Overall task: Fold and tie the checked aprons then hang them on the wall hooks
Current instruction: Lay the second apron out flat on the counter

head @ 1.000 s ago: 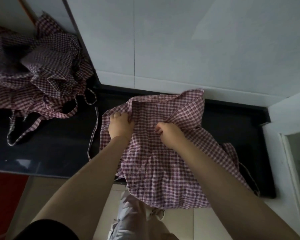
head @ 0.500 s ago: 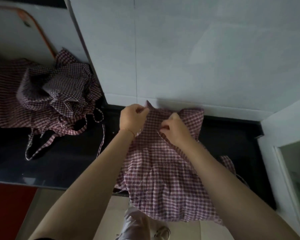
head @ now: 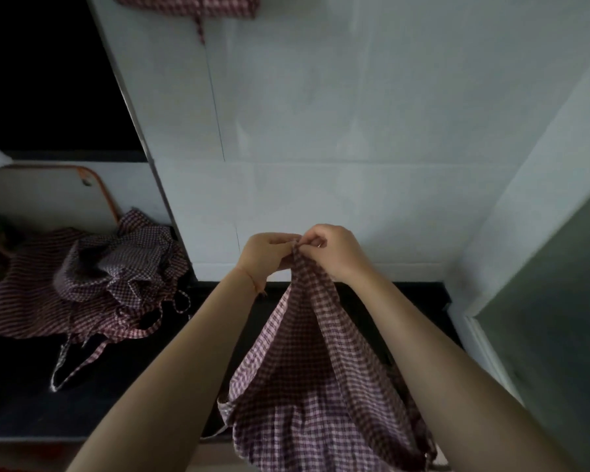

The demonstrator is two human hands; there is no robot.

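Apron (head: 307, 362) now lifted — hanging below both-hand grip (head: 295, 248)

- A person's left hand (head: 265, 254) and right hand (head: 334, 251), fingertips together, pinch the top of a checked apron (head: 315, 376), which hangs between the forearms above a dark countertop (head: 24, 400).
- More checked aprons (head: 99, 281) lie heaped on the counter at left (one strap (head: 79, 364) trails loose).
- Another checked apron (head: 191, 6) hangs on the white tiled wall (head: 355, 131), at the top edge.
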